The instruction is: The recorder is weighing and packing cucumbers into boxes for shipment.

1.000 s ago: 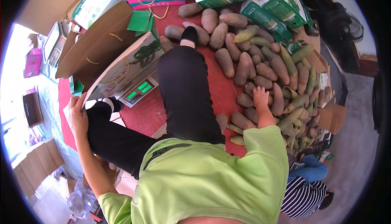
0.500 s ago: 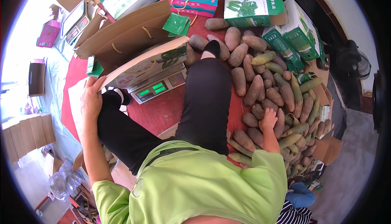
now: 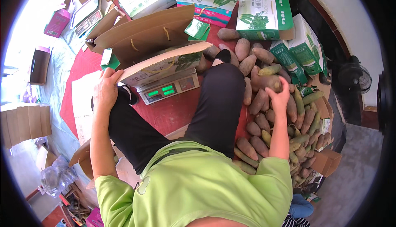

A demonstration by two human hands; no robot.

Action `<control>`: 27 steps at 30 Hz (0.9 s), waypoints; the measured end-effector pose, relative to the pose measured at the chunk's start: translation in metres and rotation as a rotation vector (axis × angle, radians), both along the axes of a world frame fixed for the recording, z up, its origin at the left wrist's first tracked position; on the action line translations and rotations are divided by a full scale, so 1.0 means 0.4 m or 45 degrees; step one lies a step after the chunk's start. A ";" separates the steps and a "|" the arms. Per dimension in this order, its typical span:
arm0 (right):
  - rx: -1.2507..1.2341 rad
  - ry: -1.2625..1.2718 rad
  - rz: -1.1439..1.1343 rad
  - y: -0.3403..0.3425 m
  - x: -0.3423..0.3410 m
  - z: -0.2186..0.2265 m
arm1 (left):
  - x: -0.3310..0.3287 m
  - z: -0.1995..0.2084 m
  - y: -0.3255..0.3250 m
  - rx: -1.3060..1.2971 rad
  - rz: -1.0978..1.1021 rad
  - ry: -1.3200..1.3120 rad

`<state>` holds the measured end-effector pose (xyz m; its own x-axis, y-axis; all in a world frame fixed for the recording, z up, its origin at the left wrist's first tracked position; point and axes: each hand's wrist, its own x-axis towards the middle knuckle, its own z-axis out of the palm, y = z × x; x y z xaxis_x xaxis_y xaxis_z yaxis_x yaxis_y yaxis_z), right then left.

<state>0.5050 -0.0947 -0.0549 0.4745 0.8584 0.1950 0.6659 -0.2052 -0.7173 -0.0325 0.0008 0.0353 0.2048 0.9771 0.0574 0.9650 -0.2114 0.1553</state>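
My left hand is closed on the near flap edge of an open cardboard carton, printed with green leaves. The carton rests on a digital scale with lit green displays, between my legs. My right hand grips the end of a dusty brown radish, its fingers wrapped round it. The radish is over a large heap of brown and green radishes on my right. The carton's inside is mostly hidden by its flaps.
White and green printed boxes stand beyond the heap. A second scale and a pink box are at the far left. Flat brown cartons stand at left. A black fan is at right. Part of another person shows lower right.
My right hand has moved away from me over the heap and now holds a radish. My left hand stays on the carton flap. The whole view has shifted slightly.
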 end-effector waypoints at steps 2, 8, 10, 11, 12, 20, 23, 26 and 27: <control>0.148 0.056 0.118 0.069 -0.043 0.089 | -0.003 -0.008 0.002 0.004 -0.007 -0.005; 0.395 0.524 0.388 0.230 -0.229 0.336 | -0.008 -0.003 -0.003 0.016 -0.015 0.005; 0.410 0.584 0.472 0.274 -0.282 0.351 | -0.007 -0.002 -0.004 0.022 -0.014 0.009; 0.414 0.532 0.560 0.299 -0.304 0.350 | -0.006 -0.001 -0.006 0.025 -0.013 0.008; 0.416 0.479 0.648 0.323 -0.330 0.350 | -0.008 0.001 -0.006 0.027 -0.012 0.008; 0.342 0.266 0.831 0.485 -0.567 0.199 | -0.013 -0.012 -0.008 0.080 -0.034 0.038; 0.182 0.254 0.829 0.527 -0.568 0.142 | -0.008 -0.011 -0.009 0.084 -0.050 0.033; 0.057 0.282 0.870 0.513 -0.499 0.168 | -0.014 -0.011 -0.011 0.083 -0.037 0.015; -0.001 0.416 0.827 0.501 -0.457 0.162 | -0.008 -0.013 -0.006 0.084 -0.028 0.000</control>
